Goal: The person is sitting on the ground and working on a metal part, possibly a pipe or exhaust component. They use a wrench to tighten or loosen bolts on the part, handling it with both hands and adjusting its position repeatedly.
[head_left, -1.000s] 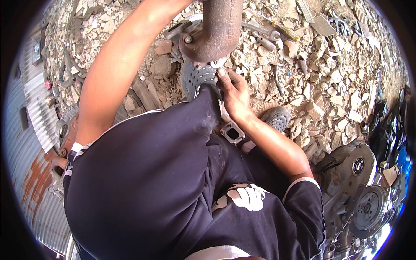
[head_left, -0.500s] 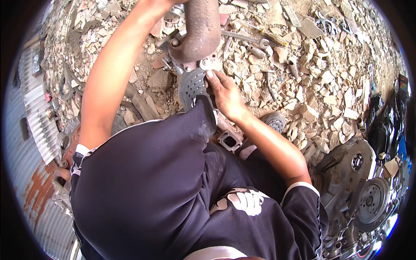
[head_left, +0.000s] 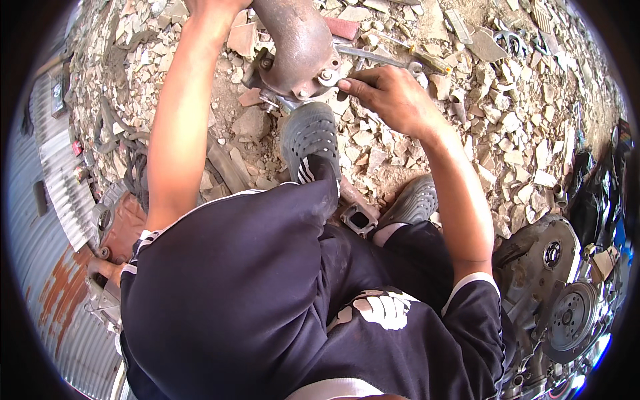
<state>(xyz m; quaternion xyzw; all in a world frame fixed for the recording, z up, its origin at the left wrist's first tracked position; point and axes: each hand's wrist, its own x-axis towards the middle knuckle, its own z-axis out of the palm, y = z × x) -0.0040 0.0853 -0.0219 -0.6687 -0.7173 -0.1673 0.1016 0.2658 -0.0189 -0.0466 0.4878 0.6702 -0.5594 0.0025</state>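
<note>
A rusty, curved metal pipe (head_left: 293, 43) with a bolted flange stands upper centre, its top end cut off by the frame edge. My left hand (head_left: 217, 5) is beside the pipe's upper end; its fingers lie out of view. With thumb and fingers pinched, my right hand (head_left: 393, 93) grips what looks like a wrench (head_left: 328, 78), its bright round end over a bolt at the flange's right side. Most of the wrench's handle is hidden by the hand. Just below the flange is my foot in a grey clog (head_left: 310, 133).
Broken stone (head_left: 513, 133) covers the ground. Beyond my right hand lie a long wrench (head_left: 370, 56) and a yellow-handled tool (head_left: 433, 61). A square-ported metal part (head_left: 359, 219) sits between my feet. Engine parts (head_left: 567, 307) stand lower right, corrugated sheet (head_left: 63, 320) at left.
The pipe has tilted, its upper end shifting left along with my left hand. My right hand has swung up and to the right around the flange bolt. My feet show more fully.
</note>
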